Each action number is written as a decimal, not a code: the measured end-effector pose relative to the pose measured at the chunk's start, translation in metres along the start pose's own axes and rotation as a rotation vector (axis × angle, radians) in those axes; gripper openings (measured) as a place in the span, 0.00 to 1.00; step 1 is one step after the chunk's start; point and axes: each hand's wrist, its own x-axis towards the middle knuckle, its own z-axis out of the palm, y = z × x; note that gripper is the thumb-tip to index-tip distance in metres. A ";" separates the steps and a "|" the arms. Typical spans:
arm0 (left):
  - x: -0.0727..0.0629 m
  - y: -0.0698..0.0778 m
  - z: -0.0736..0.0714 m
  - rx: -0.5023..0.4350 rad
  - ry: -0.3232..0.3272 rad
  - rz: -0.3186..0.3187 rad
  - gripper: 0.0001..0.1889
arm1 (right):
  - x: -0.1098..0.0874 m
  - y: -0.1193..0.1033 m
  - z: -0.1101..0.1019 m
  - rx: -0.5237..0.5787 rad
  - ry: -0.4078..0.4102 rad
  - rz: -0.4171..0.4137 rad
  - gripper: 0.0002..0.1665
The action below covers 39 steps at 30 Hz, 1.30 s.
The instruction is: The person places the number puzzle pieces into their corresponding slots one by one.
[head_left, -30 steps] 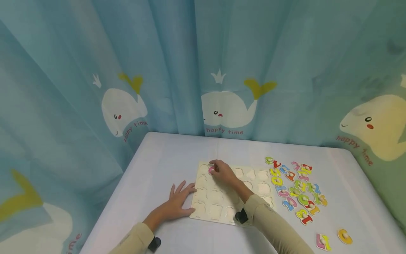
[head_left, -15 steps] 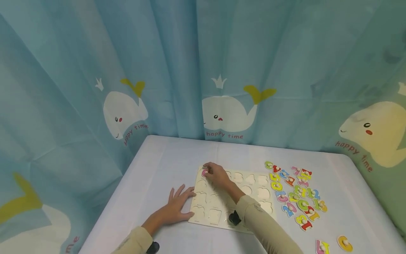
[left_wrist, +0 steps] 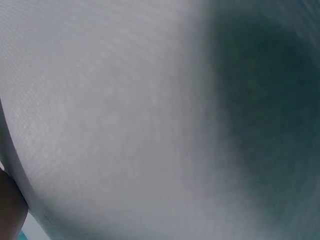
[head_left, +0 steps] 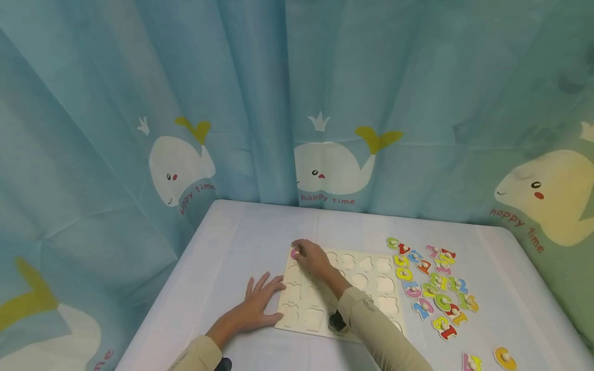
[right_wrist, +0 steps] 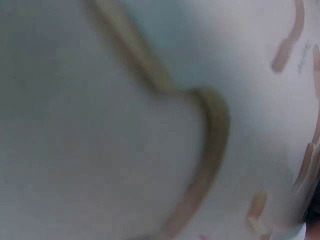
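Observation:
My right hand reaches over the far left corner of a pale wooden puzzle board. Its thumb and fingers pinch a small pink puzzle piece at the corner recess; the fingers cover much of the piece. My left hand lies on the table with fingers spread, thumb and fingertips at the board's left edge. Cut-out recesses cover the board, and the right forearm hides some. Close up in the right wrist view, one recess edge shows blurred. The left wrist view is mostly blurred white cloth.
Right of the board lie several colourful number pieces with knobs, among them a yellow one. Nearer the front right are an orange piece and a pink-and-yellow piece. A blue whale-print curtain hangs behind the white table.
My right hand has moved left with the pink piece, from the second recess of the far row to the corner one. The left hand stays at the board's edge.

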 end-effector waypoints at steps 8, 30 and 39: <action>0.000 0.000 0.001 -0.005 -0.007 -0.011 0.30 | -0.001 -0.004 -0.002 -0.013 -0.020 0.000 0.21; 0.007 -0.005 -0.004 0.036 0.062 0.034 0.30 | 0.009 -0.014 -0.011 -0.054 -0.035 0.045 0.21; 0.005 -0.004 0.000 0.017 0.038 0.041 0.30 | 0.003 -0.009 -0.010 0.003 -0.045 0.084 0.23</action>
